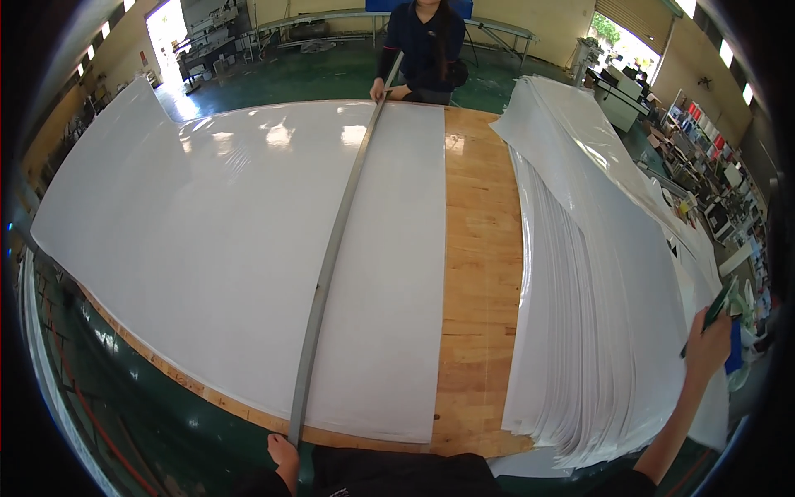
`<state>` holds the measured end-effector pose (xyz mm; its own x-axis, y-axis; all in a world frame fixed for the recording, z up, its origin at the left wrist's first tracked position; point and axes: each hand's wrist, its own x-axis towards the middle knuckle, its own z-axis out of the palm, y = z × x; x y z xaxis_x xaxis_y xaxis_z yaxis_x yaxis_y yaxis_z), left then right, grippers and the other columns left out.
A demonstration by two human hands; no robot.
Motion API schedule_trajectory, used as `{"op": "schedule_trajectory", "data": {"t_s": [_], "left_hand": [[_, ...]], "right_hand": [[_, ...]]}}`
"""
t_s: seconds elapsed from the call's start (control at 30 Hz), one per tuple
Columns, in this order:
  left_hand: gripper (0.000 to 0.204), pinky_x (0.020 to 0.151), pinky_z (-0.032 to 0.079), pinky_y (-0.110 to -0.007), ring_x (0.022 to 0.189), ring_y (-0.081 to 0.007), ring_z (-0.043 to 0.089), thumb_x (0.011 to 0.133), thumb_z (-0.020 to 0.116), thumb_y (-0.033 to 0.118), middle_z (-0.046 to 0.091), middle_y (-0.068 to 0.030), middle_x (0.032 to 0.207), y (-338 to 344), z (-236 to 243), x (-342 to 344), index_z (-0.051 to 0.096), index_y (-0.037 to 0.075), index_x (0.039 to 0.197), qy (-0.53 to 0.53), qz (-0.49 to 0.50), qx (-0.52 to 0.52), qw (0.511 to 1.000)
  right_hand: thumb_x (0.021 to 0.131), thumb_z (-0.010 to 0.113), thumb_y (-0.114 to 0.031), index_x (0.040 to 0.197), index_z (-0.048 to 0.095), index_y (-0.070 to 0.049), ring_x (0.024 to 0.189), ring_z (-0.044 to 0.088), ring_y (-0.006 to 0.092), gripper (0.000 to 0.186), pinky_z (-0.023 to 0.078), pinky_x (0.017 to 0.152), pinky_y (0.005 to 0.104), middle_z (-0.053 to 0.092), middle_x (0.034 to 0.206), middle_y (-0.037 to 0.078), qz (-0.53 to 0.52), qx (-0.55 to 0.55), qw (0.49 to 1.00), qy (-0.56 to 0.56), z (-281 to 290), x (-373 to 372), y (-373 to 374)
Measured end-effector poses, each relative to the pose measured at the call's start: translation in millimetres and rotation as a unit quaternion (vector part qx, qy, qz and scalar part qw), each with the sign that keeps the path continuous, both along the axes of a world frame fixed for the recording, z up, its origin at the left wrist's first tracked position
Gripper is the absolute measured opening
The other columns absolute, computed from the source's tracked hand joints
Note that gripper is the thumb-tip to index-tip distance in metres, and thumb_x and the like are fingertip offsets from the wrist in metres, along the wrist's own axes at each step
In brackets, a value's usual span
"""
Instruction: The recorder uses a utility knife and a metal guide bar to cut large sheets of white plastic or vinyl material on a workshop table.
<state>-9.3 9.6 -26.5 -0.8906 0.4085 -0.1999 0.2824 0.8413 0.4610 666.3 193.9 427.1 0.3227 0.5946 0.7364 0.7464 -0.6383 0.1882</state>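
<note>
A long grey metal bar (331, 257) crosses a large white sheet (182, 257) on the wooden table (476, 282), running from near edge to far. My left hand (282, 454) has its fingers curled at the bar's near end, at the table's edge. At the right, my right hand (706, 344) is raised and closed round a slim dark green tool (722, 300), beside a thick stack of white sheets (580, 323). The stack's upper sheets lie skewed, with glossy folds.
A person in dark clothing (422, 45) stands across the table, holding the bar's far end. Cluttered benches and equipment (712, 199) line the right wall. An orange hose (74, 389) runs on the green floor at left. Doorways and a curved metal rail stand at the back.
</note>
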Motion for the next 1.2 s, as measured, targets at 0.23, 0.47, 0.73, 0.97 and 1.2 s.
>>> {"op": "schedule_trajectory", "data": {"t_s": [0.23,0.47,0.73,0.97,1.2], "left_hand": [[0.028,0.063,0.046,-0.047,0.075,-0.0398,0.060,0.091,0.040,0.027,0.062,-0.0194,0.082,5,22,6,0.056,0.005,0.087,0.008,0.012,-0.032,0.999],[0.031,0.066,0.047,-0.046,0.077,-0.0395,0.060,0.092,0.038,0.028,0.063,-0.0201,0.083,1,20,6,0.056,0.002,0.089,0.017,-0.001,-0.021,1.000],[0.032,0.065,0.047,-0.047,0.075,-0.0385,0.061,0.092,0.039,0.027,0.063,-0.0195,0.083,-3,26,4,0.057,0.001,0.087,0.002,-0.015,-0.012,1.000],[0.032,0.066,0.049,-0.046,0.076,-0.0382,0.062,0.091,0.040,0.029,0.065,-0.0187,0.085,-5,24,6,0.060,0.003,0.092,-0.005,-0.026,-0.017,1.000],[0.030,0.067,0.048,-0.047,0.077,-0.0377,0.062,0.091,0.041,0.028,0.064,-0.0175,0.083,-9,19,5,0.059,0.005,0.089,0.022,0.016,-0.021,0.999]], "right_hand": [[0.077,0.056,-0.022,0.106,0.053,0.006,0.094,0.054,0.0396,0.040,0.043,0.083,0.0446,0.054,0.100,0.026,-0.028,-0.123,0.962,0.240,-93,-116,-54],[0.081,0.049,-0.030,0.093,0.064,0.007,0.114,0.042,0.0374,0.042,0.037,0.095,0.0436,0.050,0.110,0.028,0.017,-0.036,0.939,0.341,-156,-119,-61],[0.080,0.044,-0.028,0.094,0.062,0.004,0.078,0.051,0.0222,0.039,0.040,0.079,0.0334,0.055,0.091,0.014,0.197,0.072,0.775,0.596,-150,-80,-104],[0.079,0.049,-0.039,0.083,0.062,0.004,0.112,0.050,0.0279,0.045,0.034,0.097,0.0407,0.056,0.118,0.018,0.388,0.085,0.726,0.561,-170,-17,-123],[0.078,0.048,-0.049,0.081,0.060,0.005,0.127,0.038,0.0304,0.055,0.021,0.108,0.0429,0.051,0.125,0.020,0.411,0.118,0.651,0.627,-160,18,-134]]}}
